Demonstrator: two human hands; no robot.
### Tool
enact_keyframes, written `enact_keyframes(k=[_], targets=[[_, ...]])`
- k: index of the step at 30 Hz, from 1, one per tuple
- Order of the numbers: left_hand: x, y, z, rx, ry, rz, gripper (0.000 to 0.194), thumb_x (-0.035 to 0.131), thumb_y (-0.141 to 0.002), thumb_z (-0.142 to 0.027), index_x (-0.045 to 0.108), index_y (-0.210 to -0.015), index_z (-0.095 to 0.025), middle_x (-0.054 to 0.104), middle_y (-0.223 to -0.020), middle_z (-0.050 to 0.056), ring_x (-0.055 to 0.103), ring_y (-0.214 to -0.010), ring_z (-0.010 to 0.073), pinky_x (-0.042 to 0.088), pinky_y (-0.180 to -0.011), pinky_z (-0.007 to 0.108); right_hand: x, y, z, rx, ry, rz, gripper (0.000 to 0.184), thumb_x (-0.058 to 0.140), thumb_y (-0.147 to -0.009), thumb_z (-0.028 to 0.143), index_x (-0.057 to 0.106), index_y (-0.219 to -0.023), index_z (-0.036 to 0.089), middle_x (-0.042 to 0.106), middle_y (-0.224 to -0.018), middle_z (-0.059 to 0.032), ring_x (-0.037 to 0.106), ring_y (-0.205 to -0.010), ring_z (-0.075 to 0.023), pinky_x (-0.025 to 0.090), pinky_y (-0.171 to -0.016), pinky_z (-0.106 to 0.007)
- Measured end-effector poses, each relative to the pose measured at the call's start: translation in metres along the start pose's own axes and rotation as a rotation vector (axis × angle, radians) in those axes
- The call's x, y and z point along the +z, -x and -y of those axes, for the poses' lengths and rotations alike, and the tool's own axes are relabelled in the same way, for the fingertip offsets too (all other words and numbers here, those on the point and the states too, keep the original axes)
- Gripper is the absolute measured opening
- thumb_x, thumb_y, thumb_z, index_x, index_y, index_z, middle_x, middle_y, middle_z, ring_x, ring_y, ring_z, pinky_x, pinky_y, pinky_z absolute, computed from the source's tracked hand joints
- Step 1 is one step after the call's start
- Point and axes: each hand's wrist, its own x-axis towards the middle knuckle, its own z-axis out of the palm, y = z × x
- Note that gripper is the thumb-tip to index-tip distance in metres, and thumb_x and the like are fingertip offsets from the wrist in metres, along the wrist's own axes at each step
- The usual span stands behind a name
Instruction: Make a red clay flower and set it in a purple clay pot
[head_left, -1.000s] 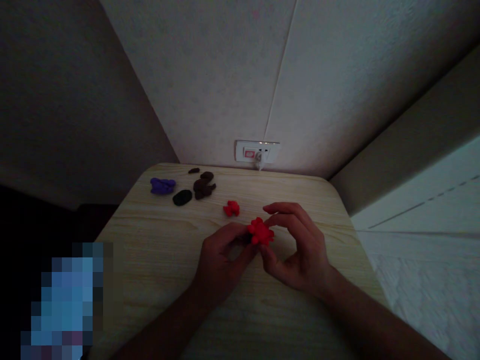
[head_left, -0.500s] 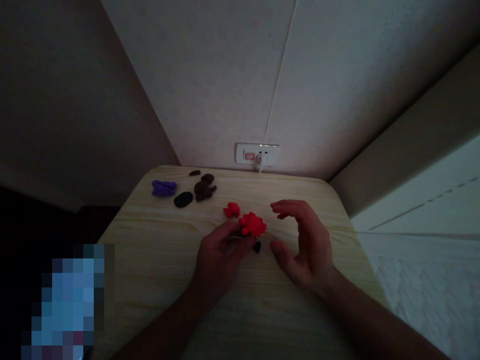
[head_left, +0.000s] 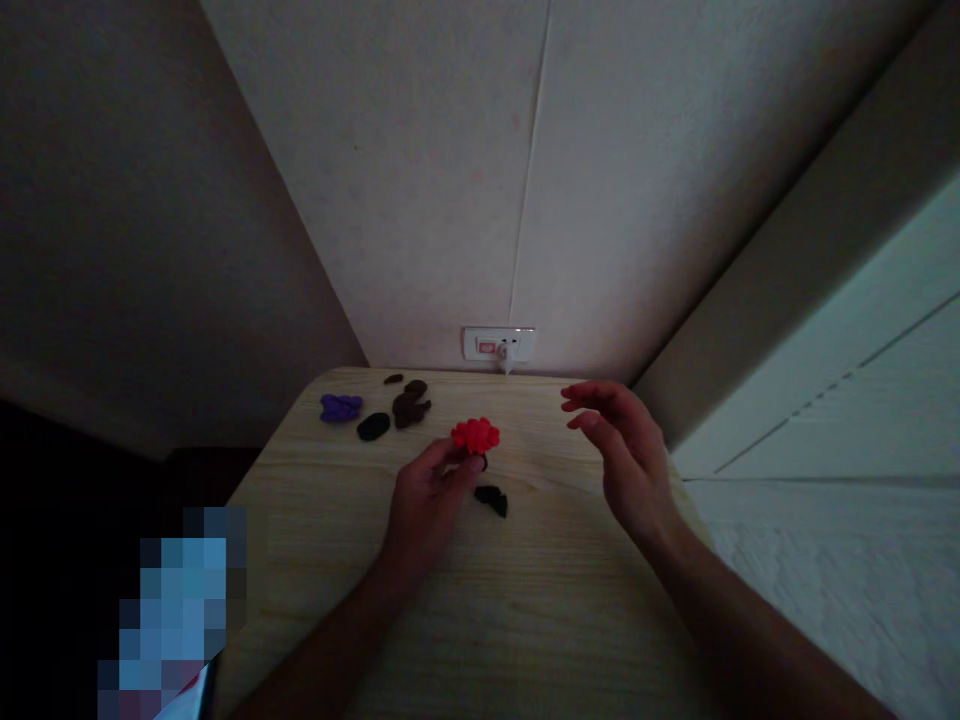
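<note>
My left hand (head_left: pixel 424 500) is closed on a red flower shape (head_left: pixel 476 434) that looks like modelling clay, pinching it from below at its left side. A dark bit (head_left: pixel 484 463) shows beside the thumb, under the petals. On the table just in front of these fingers lies a black clay piece (head_left: pixel 491 500) of uneven outline. To the right, my right hand (head_left: pixel 634 460) is raised over the table with nothing in it, thumb and fingers apart and curved. The smaller red piece seen earlier does not show separately from the flower.
At the back left of the wooden table (head_left: pixel 540 620) lie a purple lump (head_left: pixel 341 408), a flat black oval (head_left: pixel 373 427) and several brown pieces (head_left: pixel 409 410). A wall socket (head_left: pixel 499 344) with a plug sits behind the table edge. A pixelated bright patch (head_left: pixel 180 600) covers the lower left.
My right hand has let go of the flower and drawn away to the right. My left hand has carried the flower leftward, uncovering the black piece on the table. The view has tilted.
</note>
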Motion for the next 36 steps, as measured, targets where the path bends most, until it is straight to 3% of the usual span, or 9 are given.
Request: enact_keyframes(k=[4,9,14,17,23,29,34,36], targets=[[0.011,-0.012,-0.001,0.019,0.001,0.008,0.026,0.076,-0.082,-0.034,0.076,-0.101,-0.015,0.08,-0.097,0.009,0.074,-0.086,0.0217,0.058,-0.075,0.032,-0.023,0.005,-0.009,0.015,0.004,0.005,0.024,0.062,-0.096,0.039,0.068,-0.11,0.021,0.072,-0.11,-0.009,0.068,-0.095,-0.0232,0.057,-0.077,-0.039],[0.04,-0.035,0.002,0.054,-0.031,0.089,0.022,0.077,-0.081,-0.033,0.078,-0.094,-0.015,0.08,-0.09,0.008,0.072,-0.08,0.019,0.055,-0.072,0.028,-0.045,0.02,-0.037,0.102,0.078,0.072,0.027,0.063,-0.096,0.045,0.068,-0.104,0.019,0.074,-0.098,-0.0072,0.071,-0.086,-0.0204,0.059,-0.07,-0.034],[0.069,-0.053,0.008,0.038,-0.009,0.17,0.022,0.079,-0.079,-0.033,0.08,-0.092,-0.015,0.08,-0.087,0.007,0.07,-0.073,0.0175,0.053,-0.068,0.028,-0.041,0.009,-0.055,0.14,0.114,0.24,0.035,0.076,-0.086,0.046,0.074,-0.104,0.016,0.077,-0.098,-0.0098,0.073,-0.079,-0.0186,0.061,-0.067,-0.031],[0.077,-0.059,0.01,0.04,0.0,0.215,0.021,0.079,-0.078,-0.032,0.08,-0.091,-0.016,0.081,-0.09,0.007,0.073,-0.081,0.0197,0.055,-0.076,0.03,-0.033,-0.004,-0.06,0.163,0.059,0.284,0.037,0.08,-0.081,0.046,0.077,-0.103,0.016,0.079,-0.096,-0.0093,0.072,-0.078,-0.0185,0.061,-0.07,-0.032],[0.074,-0.066,0.014,0.02,-0.055,0.278,0.024,0.082,-0.077,-0.035,0.082,-0.092,-0.017,0.082,-0.095,0.01,0.075,-0.089,0.0249,0.057,-0.083,0.036,-0.025,-0.015,-0.066,0.234,-0.082,0.279,0.034,0.084,-0.077,0.047,0.08,-0.097,0.019,0.081,-0.091,-0.0069,0.074,-0.078,-0.0214,0.061,-0.075,-0.036],[0.069,-0.07,0.025,-0.006,-0.073,0.33,0.024,0.081,-0.078,-0.032,0.082,-0.096,-0.017,0.082,-0.097,0.009,0.075,-0.094,0.0251,0.056,-0.09,0.037,-0.022,-0.015,-0.069,0.308,-0.109,0.309,0.034,0.082,-0.077,0.051,0.082,-0.094,0.022,0.083,-0.092,-0.0053,0.077,-0.084,-0.0267,0.061,-0.081,-0.04],[0.061,-0.067,0.025,-0.086,-0.086,0.264,0.045,0.082,-0.072,-0.034,0.077,-0.112,-0.014,0.081,-0.101,0.012,0.075,-0.095,0.0253,0.057,-0.088,0.037,-0.026,-0.018,-0.08,0.303,-0.077,0.28,0.023,0.081,-0.076,0.043,0.081,-0.084,0.022,0.081,-0.085,-0.0045,0.074,-0.075,-0.0228,0.058,-0.073,-0.033],[0.053,-0.061,0.021,-0.107,-0.152,0.217,0.045,0.079,-0.075,-0.038,0.076,-0.112,-0.014,0.08,-0.1,0.012,0.074,-0.095,0.0255,0.057,-0.086,0.037,-0.032,-0.023,-0.088,0.298,-0.013,0.242,0.022,0.08,-0.076,0.042,0.079,-0.083,0.021,0.08,-0.083,-0.0042,0.072,-0.072,-0.0212,0.055,-0.069,-0.031]])
